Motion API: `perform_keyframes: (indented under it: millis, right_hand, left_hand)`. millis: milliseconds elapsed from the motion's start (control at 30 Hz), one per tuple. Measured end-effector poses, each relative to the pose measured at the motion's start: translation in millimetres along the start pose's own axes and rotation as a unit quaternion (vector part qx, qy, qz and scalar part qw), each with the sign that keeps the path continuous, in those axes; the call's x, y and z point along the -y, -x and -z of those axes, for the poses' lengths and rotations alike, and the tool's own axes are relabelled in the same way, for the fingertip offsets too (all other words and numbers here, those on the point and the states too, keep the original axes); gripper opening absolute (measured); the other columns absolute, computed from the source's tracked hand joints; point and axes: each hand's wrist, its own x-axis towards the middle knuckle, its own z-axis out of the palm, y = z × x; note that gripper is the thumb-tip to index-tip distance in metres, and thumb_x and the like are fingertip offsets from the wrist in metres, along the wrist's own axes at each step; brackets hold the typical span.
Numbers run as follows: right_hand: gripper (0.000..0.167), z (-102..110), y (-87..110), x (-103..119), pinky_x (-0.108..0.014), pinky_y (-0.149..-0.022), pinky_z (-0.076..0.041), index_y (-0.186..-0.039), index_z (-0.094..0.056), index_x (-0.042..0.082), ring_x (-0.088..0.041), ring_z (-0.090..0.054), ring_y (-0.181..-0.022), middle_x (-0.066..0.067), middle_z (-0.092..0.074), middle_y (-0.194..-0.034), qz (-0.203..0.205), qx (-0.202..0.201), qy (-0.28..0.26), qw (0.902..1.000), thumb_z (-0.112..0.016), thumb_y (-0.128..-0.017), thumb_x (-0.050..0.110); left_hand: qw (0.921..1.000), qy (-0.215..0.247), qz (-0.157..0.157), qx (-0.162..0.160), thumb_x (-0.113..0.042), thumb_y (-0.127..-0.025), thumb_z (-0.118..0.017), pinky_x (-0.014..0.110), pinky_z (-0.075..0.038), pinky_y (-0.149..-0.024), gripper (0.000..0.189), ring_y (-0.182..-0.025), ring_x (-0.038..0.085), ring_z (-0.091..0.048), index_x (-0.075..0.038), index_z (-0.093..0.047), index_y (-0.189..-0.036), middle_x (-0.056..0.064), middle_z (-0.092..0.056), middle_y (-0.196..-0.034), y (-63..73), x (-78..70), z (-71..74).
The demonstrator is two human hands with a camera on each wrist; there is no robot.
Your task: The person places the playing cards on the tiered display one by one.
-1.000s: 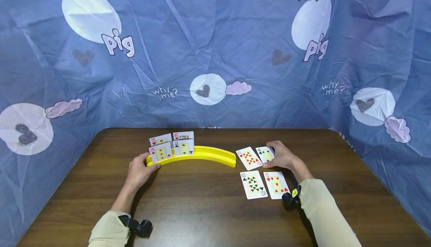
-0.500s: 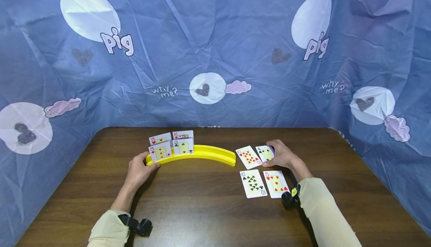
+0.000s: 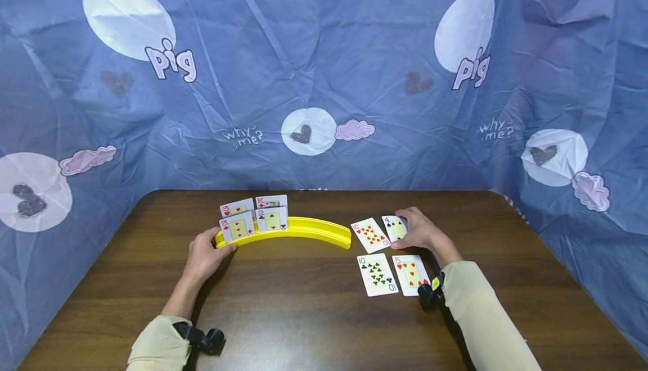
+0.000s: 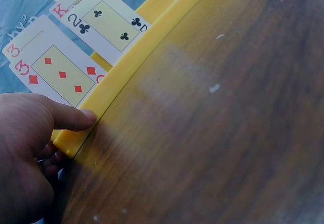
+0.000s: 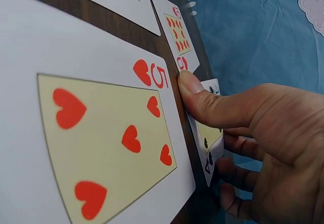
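Observation:
My left hand (image 3: 205,256) grips the left end of a curved yellow card holder (image 3: 304,229), thumb on its near side. Standing in the holder's left half are the three of diamonds (image 3: 237,229) and two of clubs (image 3: 271,219) in front. Behind them are the three of hearts (image 3: 236,208) and a red king (image 3: 271,200), partly covered. At right, my right hand (image 3: 422,231) pinches a black four (image 3: 396,227) between thumb and fingers. In the right wrist view the thumb (image 5: 212,105) covers part of this four (image 5: 210,133).
Left of the four lies the ten of hearts (image 3: 370,235). Nearer lie the ten of clubs (image 3: 377,275) and five of hearts (image 3: 410,275), all face up on the brown wooden table (image 3: 293,315). A blue printed cloth (image 3: 212,90) hangs behind the table and along its sides.
The head view has shifted slightly, so everything sits a little further left and up. Both hands keep their places on the holder and the four.

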Motion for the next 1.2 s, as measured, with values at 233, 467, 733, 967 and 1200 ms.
perform_keyframes:
  millis: [233,467,733,967,1200]
  right_hand:
    - [0.096,1.6,-1.7,1.6,-0.056,-0.114,-0.035,-0.146,-0.042,-0.007,-0.045,-0.044,-0.133,-0.031,-0.040,-0.144,0.013,0.010,0.005,0.9999,-0.092,-0.067,0.018]
    - [0.093,3.7,-2.8,3.0,-0.055,-0.114,-0.035,-0.144,-0.044,-0.007,-0.044,-0.046,-0.130,-0.030,-0.041,-0.142,0.017,0.008,-0.004,0.9998,-0.091,-0.068,0.016]
    - [0.089,3.3,-5.0,2.1,-0.054,-0.109,-0.039,-0.138,-0.049,-0.003,-0.040,-0.049,-0.120,-0.028,-0.043,-0.135,-0.005,0.001,-0.019,0.9998,-0.094,-0.063,0.017]
    - [0.093,2.2,-3.5,-1.0,-0.056,-0.108,-0.040,-0.137,-0.045,0.001,-0.042,-0.049,-0.123,-0.029,-0.042,-0.140,-0.017,-0.013,-0.004,0.9998,-0.095,-0.062,0.023]
    - [0.094,3.8,1.1,-5.9,-0.058,-0.105,-0.042,-0.138,-0.047,0.002,-0.042,-0.051,-0.122,-0.027,-0.047,-0.136,-0.003,-0.025,0.034,0.9991,-0.095,-0.062,0.031]
  left_hand:
    - [1.0000,0.001,0.001,-0.003,-0.012,-0.089,-0.070,0.048,-0.041,-0.094,0.049,-0.108,0.037,-0.052,0.009,-0.056,-0.131,0.030,-0.058,-0.128,-1.3,-1.3,1.9]
    - [1.0000,0.002,0.004,-0.006,-0.012,-0.089,-0.069,0.048,-0.041,-0.094,0.049,-0.108,0.036,-0.052,0.009,-0.056,-0.132,0.030,-0.058,-0.128,-2.3,-2.0,2.7]
    - [0.9999,-0.009,-0.004,-0.011,-0.012,-0.088,-0.071,0.046,-0.041,-0.091,0.048,-0.105,0.036,-0.053,0.010,-0.058,-0.129,0.030,-0.060,-0.125,-0.5,-2.7,4.1]
    - [0.9999,-0.006,-0.001,-0.010,-0.012,-0.088,-0.071,0.045,-0.042,-0.090,0.048,-0.106,0.035,-0.054,0.009,-0.058,-0.130,0.030,-0.060,-0.125,-0.4,-1.1,2.8]
    - [0.9998,-0.013,-0.010,-0.014,-0.013,-0.087,-0.072,0.037,-0.040,-0.084,0.046,-0.101,0.033,-0.055,0.008,-0.060,-0.126,0.028,-0.063,-0.120,-1.4,1.8,-0.7]
